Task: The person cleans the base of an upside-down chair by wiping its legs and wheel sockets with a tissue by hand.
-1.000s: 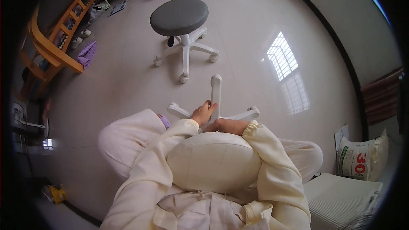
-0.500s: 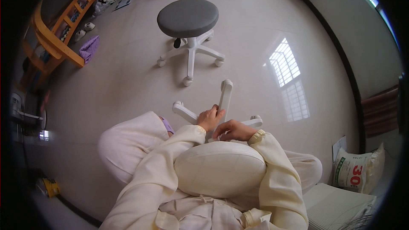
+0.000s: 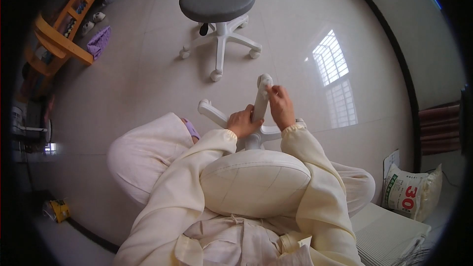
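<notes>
A stool with a round cream padded seat lies tipped on its side in my lap, its white star-shaped base pointing away from me. My left hand is closed round the base leg that points farthest away. Near the caster at that leg's tip, my right hand has its fingers pinched together against the leg. Something small and white shows at those fingertips, too unclear to name. Another base leg sticks out to the left of my left hand.
A grey round stool on a white wheeled base stands upright ahead. At the left are a wooden frame and a purple cloth. A plastic sack and a white ribbed panel lie at the right.
My right hand has moved away from beside the seat, out along the leg to its caster end. My left hand stays on the leg. The view has tilted down slightly.
</notes>
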`<state>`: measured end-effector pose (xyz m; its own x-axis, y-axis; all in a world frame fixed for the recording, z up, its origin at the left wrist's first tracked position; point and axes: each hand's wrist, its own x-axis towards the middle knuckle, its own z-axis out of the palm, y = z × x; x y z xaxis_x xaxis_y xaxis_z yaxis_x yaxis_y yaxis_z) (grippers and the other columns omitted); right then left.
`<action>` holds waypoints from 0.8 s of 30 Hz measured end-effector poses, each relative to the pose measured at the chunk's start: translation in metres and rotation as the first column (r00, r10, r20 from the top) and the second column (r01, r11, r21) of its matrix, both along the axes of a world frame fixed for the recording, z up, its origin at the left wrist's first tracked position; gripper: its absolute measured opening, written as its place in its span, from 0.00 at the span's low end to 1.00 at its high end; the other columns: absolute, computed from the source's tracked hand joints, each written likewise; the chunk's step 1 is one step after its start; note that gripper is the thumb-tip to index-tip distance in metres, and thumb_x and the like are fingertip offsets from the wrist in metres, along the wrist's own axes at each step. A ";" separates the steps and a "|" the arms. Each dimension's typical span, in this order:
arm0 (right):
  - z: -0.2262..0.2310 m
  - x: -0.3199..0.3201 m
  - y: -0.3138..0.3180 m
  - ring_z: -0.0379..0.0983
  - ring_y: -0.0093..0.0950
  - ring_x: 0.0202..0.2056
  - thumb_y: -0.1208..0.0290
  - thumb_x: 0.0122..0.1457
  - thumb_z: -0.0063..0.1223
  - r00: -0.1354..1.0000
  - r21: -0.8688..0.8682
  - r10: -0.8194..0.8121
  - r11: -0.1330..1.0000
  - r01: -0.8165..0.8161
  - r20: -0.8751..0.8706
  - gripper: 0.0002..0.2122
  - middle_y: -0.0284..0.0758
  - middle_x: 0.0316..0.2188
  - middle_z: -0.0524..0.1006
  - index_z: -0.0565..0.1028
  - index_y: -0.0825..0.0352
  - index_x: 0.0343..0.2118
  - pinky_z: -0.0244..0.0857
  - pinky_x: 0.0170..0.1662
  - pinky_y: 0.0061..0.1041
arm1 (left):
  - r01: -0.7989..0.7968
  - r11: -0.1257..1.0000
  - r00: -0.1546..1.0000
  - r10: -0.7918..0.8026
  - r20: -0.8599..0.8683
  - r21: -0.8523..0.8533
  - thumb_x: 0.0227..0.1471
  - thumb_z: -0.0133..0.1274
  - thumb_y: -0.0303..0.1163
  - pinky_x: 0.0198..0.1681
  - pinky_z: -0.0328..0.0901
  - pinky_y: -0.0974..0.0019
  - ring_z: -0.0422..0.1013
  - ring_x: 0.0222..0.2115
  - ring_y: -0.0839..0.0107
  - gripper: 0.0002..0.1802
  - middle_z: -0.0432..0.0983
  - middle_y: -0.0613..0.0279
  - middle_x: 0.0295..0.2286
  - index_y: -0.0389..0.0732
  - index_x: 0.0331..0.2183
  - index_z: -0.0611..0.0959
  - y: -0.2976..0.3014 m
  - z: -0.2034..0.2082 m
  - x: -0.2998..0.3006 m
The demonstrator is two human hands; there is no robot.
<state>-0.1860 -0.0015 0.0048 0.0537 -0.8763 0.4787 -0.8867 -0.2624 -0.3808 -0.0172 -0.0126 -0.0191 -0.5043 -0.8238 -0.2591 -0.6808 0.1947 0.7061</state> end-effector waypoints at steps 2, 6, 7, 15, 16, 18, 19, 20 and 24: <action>-0.007 0.005 0.017 0.70 0.33 0.38 0.80 0.50 0.48 0.998 0.009 0.038 0.999 -0.038 -0.043 0.17 0.35 0.37 0.70 0.70 0.67 0.46 0.69 0.34 0.29 | 0.006 1.000 1.000 -0.006 0.001 -0.016 0.45 0.54 0.51 0.39 0.66 0.56 0.74 0.32 0.54 0.27 0.77 0.53 0.29 0.40 0.39 0.71 0.001 -0.001 -0.001; 0.005 0.011 0.032 0.69 0.32 0.38 0.80 0.48 0.50 0.980 0.054 0.186 0.982 -0.183 -0.064 0.18 0.34 0.38 0.69 0.71 0.69 0.44 0.69 0.33 0.28 | 0.037 0.996 0.998 -0.033 0.049 -0.086 0.44 0.54 0.49 0.39 0.66 0.55 0.74 0.33 0.52 0.26 0.77 0.53 0.30 0.40 0.39 0.72 0.000 -0.002 -0.007; 0.005 0.010 0.033 0.69 0.32 0.37 0.80 0.47 0.50 0.972 0.044 0.220 0.975 -0.217 -0.081 0.18 0.34 0.38 0.68 0.71 0.70 0.44 0.69 0.33 0.28 | 0.068 0.993 0.996 -0.062 0.061 -0.100 0.44 0.54 0.49 0.39 0.66 0.54 0.74 0.33 0.52 0.26 0.77 0.53 0.30 0.40 0.39 0.71 0.000 -0.002 -0.009; 0.014 0.000 -0.022 0.67 0.30 0.35 0.77 0.48 0.50 0.953 -0.029 0.163 0.984 -0.176 -0.257 0.13 0.34 0.33 0.66 0.72 0.72 0.39 0.68 0.32 0.28 | 0.029 0.999 0.999 -0.029 0.017 0.020 0.44 0.55 0.52 0.37 0.67 0.56 0.74 0.30 0.54 0.28 0.77 0.56 0.28 0.40 0.39 0.71 0.002 -0.001 -0.002; 0.017 0.001 -0.028 0.67 0.31 0.36 0.77 0.48 0.50 0.952 -0.034 0.134 0.988 -0.149 -0.276 0.13 0.35 0.34 0.67 0.72 0.72 0.38 0.68 0.32 0.28 | 0.032 0.999 0.999 -0.033 0.018 0.029 0.44 0.55 0.54 0.37 0.67 0.56 0.74 0.30 0.54 0.29 0.77 0.56 0.27 0.40 0.39 0.71 0.001 -0.001 -0.001; 0.026 0.004 -0.033 0.68 0.33 0.36 0.78 0.48 0.49 0.967 0.008 0.051 0.999 -0.050 -0.249 0.09 0.37 0.33 0.68 0.73 0.71 0.34 0.68 0.33 0.30 | 0.039 0.998 0.998 -0.041 0.044 0.042 0.47 0.51 0.55 0.38 0.67 0.55 0.74 0.31 0.54 0.28 0.77 0.56 0.28 0.41 0.40 0.71 0.001 0.004 -0.001; 0.025 0.001 -0.034 0.68 0.33 0.36 0.78 0.48 0.49 0.967 0.007 0.050 0.999 -0.050 -0.251 0.09 0.37 0.33 0.68 0.73 0.71 0.34 0.68 0.33 0.30 | 0.045 0.997 0.996 -0.049 0.070 0.057 0.50 0.46 0.56 0.39 0.66 0.55 0.74 0.32 0.54 0.27 0.78 0.55 0.29 0.41 0.40 0.71 0.001 0.007 -0.003; 0.023 -0.004 -0.037 0.69 0.34 0.35 0.79 0.48 0.49 0.988 0.032 -0.055 0.998 0.061 -0.145 0.08 0.37 0.32 0.68 0.73 0.70 0.33 0.68 0.33 0.31 | 0.046 0.997 0.997 -0.049 0.067 0.055 0.50 0.46 0.56 0.39 0.66 0.55 0.74 0.32 0.54 0.27 0.78 0.55 0.29 0.41 0.40 0.71 0.000 0.004 -0.005; 0.024 -0.012 -0.041 0.71 0.39 0.33 0.81 0.49 0.47 0.987 0.153 -0.118 0.983 0.101 0.106 0.06 0.38 0.30 0.72 0.75 0.68 0.30 0.67 0.35 0.35 | -0.050 0.997 0.998 0.048 0.039 0.056 0.56 0.37 0.56 0.38 0.65 0.52 0.73 0.32 0.51 0.27 0.77 0.51 0.29 0.40 0.37 0.70 -0.004 -0.004 -0.004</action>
<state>-0.1984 -0.0422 0.0290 -0.0940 -0.9351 0.3416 -0.8551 -0.0998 -0.5088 -0.0208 -0.0164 -0.0230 -0.4529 -0.8304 -0.3244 -0.7149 0.1209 0.6887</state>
